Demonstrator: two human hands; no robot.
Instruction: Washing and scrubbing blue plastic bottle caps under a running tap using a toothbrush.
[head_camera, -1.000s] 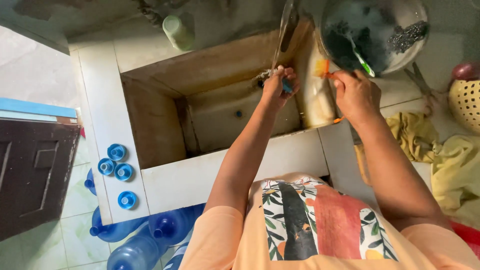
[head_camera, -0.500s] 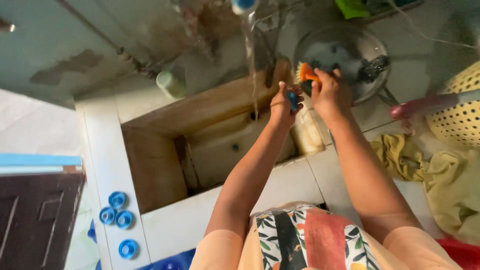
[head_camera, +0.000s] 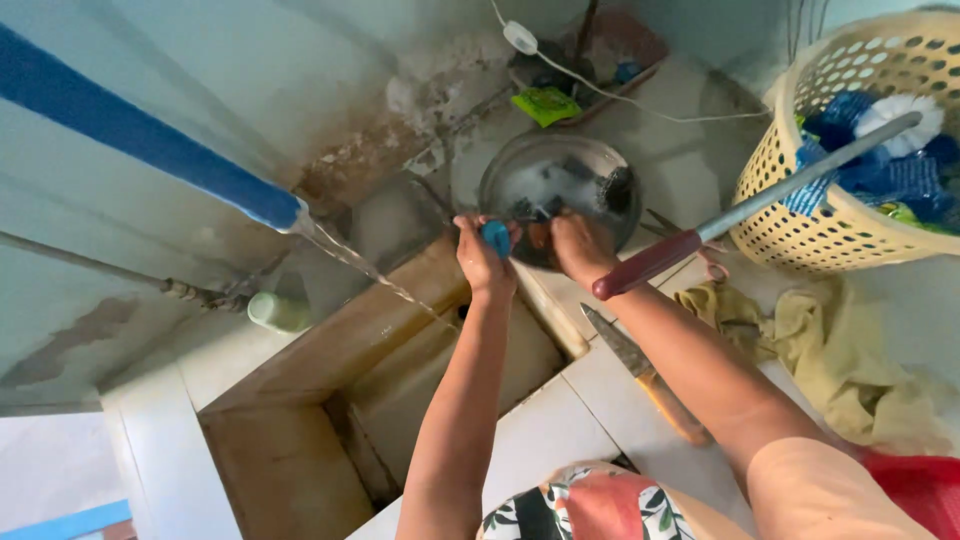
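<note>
My left hand (head_camera: 483, 255) is closed around a small blue object (head_camera: 496, 238), held at the near rim of a round metal bowl (head_camera: 560, 180). Close beside it, my right hand (head_camera: 578, 250) grips a small orange thing (head_camera: 537, 234), mostly hidden by the fingers. Both hands hover above the corner where the tiled counter (head_camera: 560, 420) meets the deep brown-stained sink basin (head_camera: 420, 370). The bowl holds water and a few dark items.
A blue pipe (head_camera: 150, 150) pours a thin stream of water into the basin. An orange-handled knife (head_camera: 645, 375) lies on the counter near a yellow cloth (head_camera: 810, 345). A yellow basket (head_camera: 790, 215), a red-handled rod (head_camera: 700, 238) and a green cup (head_camera: 278, 312) stand nearby.
The view has swung upward and to the right, losing the blue caps on the floor. Both hands stay together and now sit at the bowl's near rim instead of over the basin.
</note>
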